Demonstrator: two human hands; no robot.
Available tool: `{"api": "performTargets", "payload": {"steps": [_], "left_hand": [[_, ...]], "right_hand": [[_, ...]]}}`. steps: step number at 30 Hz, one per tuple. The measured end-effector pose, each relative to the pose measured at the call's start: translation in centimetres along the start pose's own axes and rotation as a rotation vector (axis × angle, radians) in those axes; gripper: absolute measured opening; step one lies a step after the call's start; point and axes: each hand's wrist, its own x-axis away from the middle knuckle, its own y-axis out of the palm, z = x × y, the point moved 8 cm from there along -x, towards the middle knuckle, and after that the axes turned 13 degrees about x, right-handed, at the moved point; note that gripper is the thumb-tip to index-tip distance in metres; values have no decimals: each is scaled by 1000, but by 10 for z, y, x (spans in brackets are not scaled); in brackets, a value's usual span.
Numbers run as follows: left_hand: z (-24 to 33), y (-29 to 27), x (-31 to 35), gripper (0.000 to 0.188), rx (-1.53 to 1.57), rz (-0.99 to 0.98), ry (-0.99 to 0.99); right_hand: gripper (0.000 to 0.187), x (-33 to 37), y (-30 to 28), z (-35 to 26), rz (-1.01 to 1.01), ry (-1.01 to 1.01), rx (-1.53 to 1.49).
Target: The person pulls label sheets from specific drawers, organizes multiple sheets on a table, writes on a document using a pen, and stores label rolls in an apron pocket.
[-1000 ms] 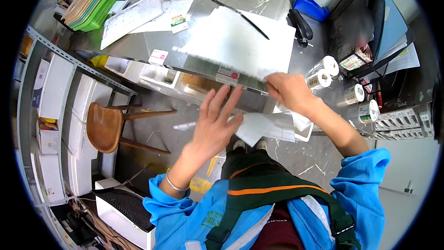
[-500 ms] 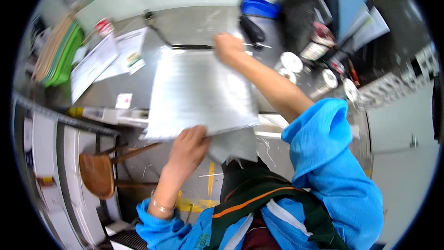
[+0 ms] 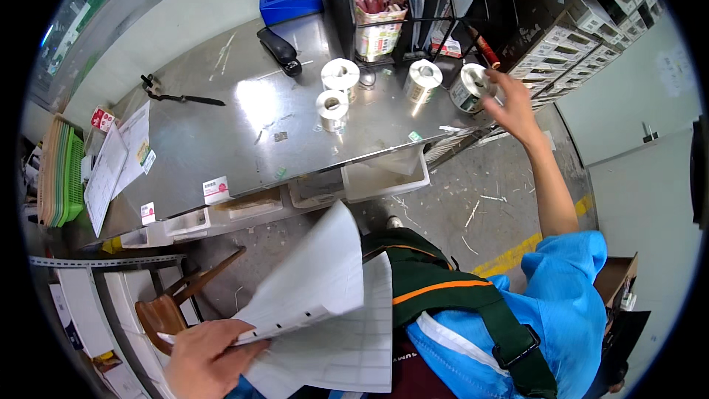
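Folded white sheets of paper (image 3: 314,281), with faint lines on them, hang in front of my body at the table's near side. My left hand (image 3: 210,355) is closed on their lower left edge. At the right end of the metal table (image 3: 229,144), my right hand (image 3: 513,107) reaches over a white label roll (image 3: 468,89). Its fingers are apart at the roll's right rim; whether they touch it I cannot tell. Left of that roll stands another label roll (image 3: 423,81), and further left are two more, a taller-set roll (image 3: 340,76) and a nearer roll (image 3: 332,109).
A black handheld scanner (image 3: 279,52) and a blue holder (image 3: 291,6) lie at the back. Papers (image 3: 111,170) and green baskets (image 3: 72,177) are at the left. An open white drawer (image 3: 388,176) juts out below the table's front edge. A wooden chair (image 3: 162,319) stands lower left.
The sheets have come off the table toward my body, folded over in my left hand. My right hand has left their far edge and moved right to the label rolls. The view has turned right.
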Motion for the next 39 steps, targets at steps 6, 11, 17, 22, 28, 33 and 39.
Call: {"api": "performTargets", "payload": {"steps": [6,11,17,22,28,33,39], "left_hand": [[46,0,-43,25,-22,-49,119],[-10,56,-151,20,-108,-205,105],[-68,79,-230,20,-332,-2,169],[-99,95,-254,22,-302,65,149],[-109,85,-273,26,-199,67,194],[-123,73,-280,27,-161,96,208],[-106,95,-265,24,-261,128,112]], "right_hand": [[51,-8,14,-21,-2,-370,85],[55,-8,25,-5,16,-282,-104],[72,-17,33,-6,-13,-312,-174],[79,-26,45,-28,-174,-295,-170],[77,-42,44,-67,-281,-479,-36],[66,-50,51,-75,-339,-460,-34],[66,-56,57,-85,-452,-378,62]]}}
